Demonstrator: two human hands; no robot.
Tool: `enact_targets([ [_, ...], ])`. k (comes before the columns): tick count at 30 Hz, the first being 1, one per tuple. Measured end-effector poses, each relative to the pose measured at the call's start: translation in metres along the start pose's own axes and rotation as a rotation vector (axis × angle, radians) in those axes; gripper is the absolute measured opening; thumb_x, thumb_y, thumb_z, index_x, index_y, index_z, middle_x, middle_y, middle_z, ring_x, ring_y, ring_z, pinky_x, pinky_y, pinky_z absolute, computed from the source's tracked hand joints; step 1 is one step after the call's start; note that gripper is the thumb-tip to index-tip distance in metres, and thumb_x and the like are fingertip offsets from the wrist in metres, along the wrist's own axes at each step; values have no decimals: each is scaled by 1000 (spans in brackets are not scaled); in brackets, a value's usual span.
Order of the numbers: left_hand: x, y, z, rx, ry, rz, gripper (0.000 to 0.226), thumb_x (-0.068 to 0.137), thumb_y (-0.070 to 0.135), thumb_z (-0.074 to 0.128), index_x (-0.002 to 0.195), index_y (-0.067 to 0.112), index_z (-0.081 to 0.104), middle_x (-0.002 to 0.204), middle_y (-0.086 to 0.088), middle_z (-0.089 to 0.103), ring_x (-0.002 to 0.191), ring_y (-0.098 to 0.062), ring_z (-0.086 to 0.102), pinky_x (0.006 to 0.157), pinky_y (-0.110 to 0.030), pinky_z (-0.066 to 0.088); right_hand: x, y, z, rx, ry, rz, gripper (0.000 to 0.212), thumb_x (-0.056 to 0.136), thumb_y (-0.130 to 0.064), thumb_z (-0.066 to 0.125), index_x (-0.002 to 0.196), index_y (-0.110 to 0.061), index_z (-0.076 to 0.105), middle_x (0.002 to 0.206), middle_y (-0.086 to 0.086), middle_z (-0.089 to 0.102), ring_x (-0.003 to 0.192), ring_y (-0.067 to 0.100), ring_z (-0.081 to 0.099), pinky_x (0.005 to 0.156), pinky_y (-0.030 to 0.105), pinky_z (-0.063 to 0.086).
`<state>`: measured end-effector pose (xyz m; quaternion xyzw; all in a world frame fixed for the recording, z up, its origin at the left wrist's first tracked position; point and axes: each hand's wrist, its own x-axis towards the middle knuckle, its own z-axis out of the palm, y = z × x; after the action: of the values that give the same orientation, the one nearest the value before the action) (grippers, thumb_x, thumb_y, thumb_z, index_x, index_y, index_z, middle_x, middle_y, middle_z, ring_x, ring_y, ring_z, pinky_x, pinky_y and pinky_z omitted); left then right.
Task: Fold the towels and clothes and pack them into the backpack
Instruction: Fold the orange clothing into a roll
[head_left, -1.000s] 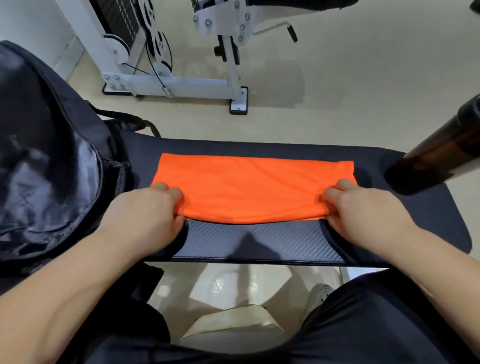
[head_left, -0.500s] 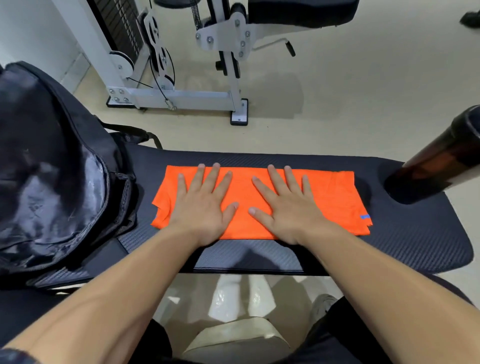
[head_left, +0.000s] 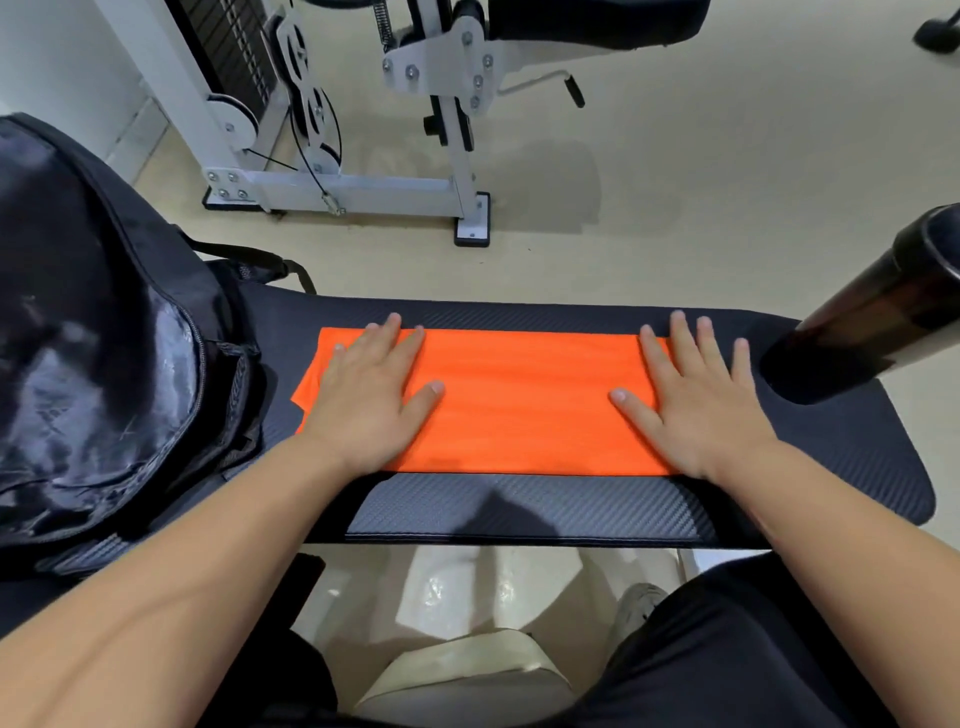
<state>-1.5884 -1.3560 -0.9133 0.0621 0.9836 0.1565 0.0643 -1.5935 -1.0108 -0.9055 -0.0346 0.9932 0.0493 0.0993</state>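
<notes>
Pressing flat with both hands here. The left hand sits on the left end of the orange cloth and the right hand on the right end. Both are palms down with fingers straight and spread, gripping nothing.

The cloth is folded into a long strip and lies across the black bench, pretty much dead center of the view. Its near edge runs straight. At the 9 o'clock end a slightly uneven corner pokes out past the left hand. The fingertips of both hands reach over the far edge at 12 o'clock onto the bench.

The backpack sits at 9 o'clock from the cloth. It's big, black and shiny, with a zip running down the side that faces the cloth. I can't tell how far it's open. Only a narrow strip of bare bench separates the two. One strap loops off its far side toward 11.

At 3 o'clock a dark bottle stands on the bench end, near the right hand but not touching it.

Past the bench at 12 o'clock there's a white gym machine with pulleys and cable on the beige floor. At 6 o'clock are black shorts, and a shoe shows around 5.
</notes>
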Motion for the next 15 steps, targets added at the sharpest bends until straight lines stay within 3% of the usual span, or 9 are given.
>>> enact_targets([
  [3, 4, -17, -15, 102, 180, -63, 73, 90, 57, 38, 150, 14, 44, 155, -14, 43, 140, -38, 39, 116, -54, 32, 0, -40, -19, 59, 65, -99, 93, 85, -79, 2, 161, -26, 3, 169, 10, -5, 155, 33, -8, 122, 59, -5],
  [7, 13, -32, -34, 179, 5, -223, 77, 88, 58, 61, 149, 16, 42, 144, -13, 50, 130, -41, 44, 108, -52, 41, 6, -93, -22, 93, 25, -259, 82, 93, -71, 13, 161, -27, 3, 169, 5, -4, 155, 30, -9, 122, 59, -6],
  [9, 17, -35, -43, 213, -39, -138, 78, 85, 56, 66, 151, 20, 41, 143, -11, 50, 132, -38, 44, 108, -53, 41, 16, -100, -22, 82, 11, -274, 71, 102, -55, 27, 161, -23, 6, 169, 3, 5, 156, 30, -3, 123, 59, -2],
  [12, 31, -32, -53, 193, -167, -3, 85, 82, 41, 71, 156, 23, 33, 151, -8, 46, 139, -33, 41, 110, -52, 40, 35, -85, -28, 77, 32, -223, 65, 100, -26, 41, 160, -19, 18, 161, 6, 31, 152, 30, 20, 123, 55, 12],
  [15, 46, -26, -60, 172, -235, 13, 77, 75, 30, 70, 148, 21, 45, 141, -10, 56, 131, -33, 50, 105, -50, 45, 49, -51, -38, 30, 36, -147, 60, 94, -25, 49, 152, -18, 36, 138, 12, 55, 128, 38, 48, 110, 48, 38],
])
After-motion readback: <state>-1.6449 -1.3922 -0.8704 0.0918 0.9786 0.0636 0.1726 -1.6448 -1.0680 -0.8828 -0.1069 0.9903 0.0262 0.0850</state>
